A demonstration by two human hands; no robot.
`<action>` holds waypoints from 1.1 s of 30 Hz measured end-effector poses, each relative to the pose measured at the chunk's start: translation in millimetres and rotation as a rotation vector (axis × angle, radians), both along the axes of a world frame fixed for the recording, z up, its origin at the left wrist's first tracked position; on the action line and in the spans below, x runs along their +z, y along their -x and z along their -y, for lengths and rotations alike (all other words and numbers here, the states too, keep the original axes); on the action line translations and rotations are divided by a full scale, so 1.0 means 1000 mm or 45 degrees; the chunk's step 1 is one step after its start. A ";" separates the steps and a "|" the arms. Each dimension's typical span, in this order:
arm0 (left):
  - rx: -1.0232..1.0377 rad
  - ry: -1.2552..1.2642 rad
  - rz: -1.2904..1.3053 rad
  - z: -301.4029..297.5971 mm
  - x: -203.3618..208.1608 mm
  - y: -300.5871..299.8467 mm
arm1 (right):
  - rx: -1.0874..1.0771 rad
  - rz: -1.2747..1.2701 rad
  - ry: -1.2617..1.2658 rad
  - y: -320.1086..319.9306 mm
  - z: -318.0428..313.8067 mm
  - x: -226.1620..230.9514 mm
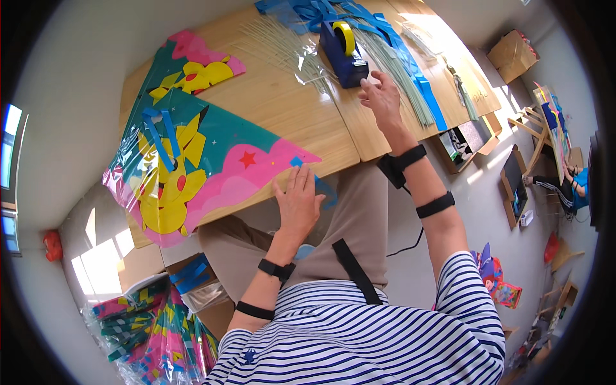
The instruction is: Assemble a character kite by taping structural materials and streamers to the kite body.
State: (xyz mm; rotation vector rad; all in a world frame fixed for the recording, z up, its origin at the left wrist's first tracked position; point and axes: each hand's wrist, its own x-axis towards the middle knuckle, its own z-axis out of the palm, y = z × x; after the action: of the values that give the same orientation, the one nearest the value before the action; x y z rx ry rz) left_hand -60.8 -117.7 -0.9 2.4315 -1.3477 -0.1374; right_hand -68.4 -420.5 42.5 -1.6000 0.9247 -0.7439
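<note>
The left hand is lying palm down at the table's near edge, its fingers extended and lying close together, pinching nothing that shows. Its fingertips are resting by the pointed right corner of a printed sheet, just beside a small blue strip; the sheet is spreading leftward from them across the table, showing green, pink and a yellow figure. Another blue piece is hanging near that hand's right side, beyond the edge.

The right hand is reaching well apart from the sheet, fingers bent and spread, at the near end of a dark blue tape dispenser that is holding a yellow-rimmed roll. Whether a fingertip is actually touching tape there is hard to tell. Pale thin rods are lying just right of the dispenser.
</note>
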 end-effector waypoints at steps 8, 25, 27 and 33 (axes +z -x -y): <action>0.013 -0.031 -0.022 -0.001 0.001 0.000 | -0.042 -0.321 -0.296 -0.070 0.075 0.033; 0.009 -0.028 0.016 -0.002 -0.003 0.000 | 0.019 0.093 -0.461 -0.033 0.063 -0.008; 0.013 -0.025 0.017 -0.002 -0.002 0.000 | 0.034 0.195 -0.680 -0.028 0.051 -0.011; 0.011 -0.025 0.005 -0.002 -0.001 0.000 | -0.100 0.790 -1.303 -0.004 0.035 -0.055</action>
State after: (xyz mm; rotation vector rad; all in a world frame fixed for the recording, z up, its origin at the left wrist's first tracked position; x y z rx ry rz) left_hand -61.1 -115.2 -2.4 2.4544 -1.3437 -0.1446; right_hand -64.6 -455.2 -12.6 -0.3941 0.7074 -0.6012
